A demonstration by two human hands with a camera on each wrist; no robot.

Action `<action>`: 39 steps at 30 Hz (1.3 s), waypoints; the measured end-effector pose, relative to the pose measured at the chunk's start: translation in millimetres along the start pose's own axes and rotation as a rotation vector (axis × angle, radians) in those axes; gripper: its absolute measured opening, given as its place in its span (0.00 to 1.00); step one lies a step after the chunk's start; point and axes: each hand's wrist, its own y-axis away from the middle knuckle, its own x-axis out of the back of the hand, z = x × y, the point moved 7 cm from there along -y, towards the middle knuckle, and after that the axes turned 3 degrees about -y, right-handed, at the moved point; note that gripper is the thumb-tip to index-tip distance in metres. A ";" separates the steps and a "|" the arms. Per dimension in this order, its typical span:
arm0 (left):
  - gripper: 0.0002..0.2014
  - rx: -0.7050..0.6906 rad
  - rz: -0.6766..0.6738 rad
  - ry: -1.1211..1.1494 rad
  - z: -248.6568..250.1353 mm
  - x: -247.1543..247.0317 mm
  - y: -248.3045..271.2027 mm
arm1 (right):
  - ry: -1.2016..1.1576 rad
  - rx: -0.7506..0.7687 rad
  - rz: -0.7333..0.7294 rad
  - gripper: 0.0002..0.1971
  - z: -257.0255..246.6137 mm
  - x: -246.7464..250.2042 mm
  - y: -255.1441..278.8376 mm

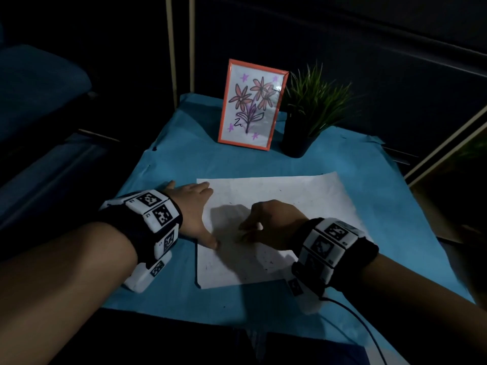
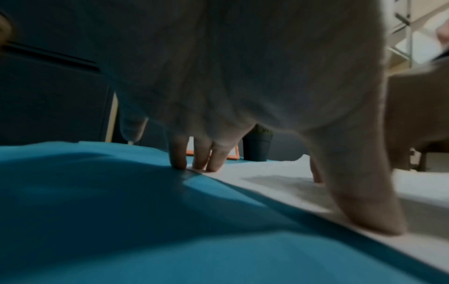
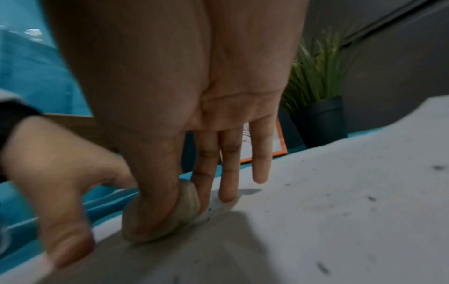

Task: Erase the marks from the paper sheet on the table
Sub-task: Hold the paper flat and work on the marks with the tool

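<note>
Both forearms filled the near edge of the head view, wrist bands on. My left hand [image 1: 193, 206] lay spread along the paper sheet's [image 1: 290, 196] left edge: fingers [image 2: 178, 153] straight with tips down at the sheet's far-left corner, thumb planted further down that same edge. It pinched nothing, just pressed. I read that as an anchor, so the sheet would not skid or buckle under rubbing.

My right hand [image 1: 271, 222] sat on the sheet just right of the left thumb. Thumb and forefinger pinched a pale rounded eraser [image 3: 160, 215] against the paper, the other fingers straight and slightly fanned, one tip touching the sheet. The low, short grip looked meant to put force straight down.

Paper sheet lay flat on the blue-covered surface [image 1: 158, 293], long side across. Small dark specks [image 3: 437, 167] were scattered over it, mostly right of the eraser; I couldn't tell marks from eraser crumbs. Judging by that, erasing was under way, not finished.

Beyond the sheet's far edge stood an orange framed flower drawing [image 1: 250, 106], and a potted plant [image 1: 308, 114] to its right, both well apart from the sheet.
</note>
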 end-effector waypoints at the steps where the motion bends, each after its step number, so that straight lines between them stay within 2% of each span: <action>1: 0.63 -0.001 -0.006 0.005 -1.1 -0.8 -1.0 | -0.006 -0.003 0.002 0.16 1.6 0.7 -0.6; 7: 0.64 -0.006 0.006 0.000 -0.9 -1.7 -1.6 | -0.069 -0.074 0.181 0.17 4.4 23.1 -30.9; 9: 0.64 -0.002 0.014 0.009 -1.4 -1.9 -1.3 | -0.049 -0.079 0.162 0.17 1.8 23.7 -35.3; 14: 0.63 -0.002 0.018 -0.023 1.6 -0.5 0.1 | 0.018 0.001 0.010 0.16 -1.8 4.7 -17.2; 21: 0.63 0.001 0.009 -0.005 -0.1 1.9 0.7 | -0.028 -0.091 0.146 0.16 -3.3 25.6 -40.4; 28: 0.64 -0.001 0.012 -0.032 1.2 -1.0 -0.3 | 0.030 -0.005 -0.011 0.16 -2.8 -1.6 -8.8; 33: 0.65 0.009 -0.006 -0.036 0.0 -1.5 -0.5 | -0.012 -0.019 0.087 0.15 -6.8 9.9 -12.1; 39: 0.66 0.021 -0.003 -0.047 1.0 -3.2 -0.9 | 0.042 0.040 -0.020 0.16 -7.7 -14.2 4.2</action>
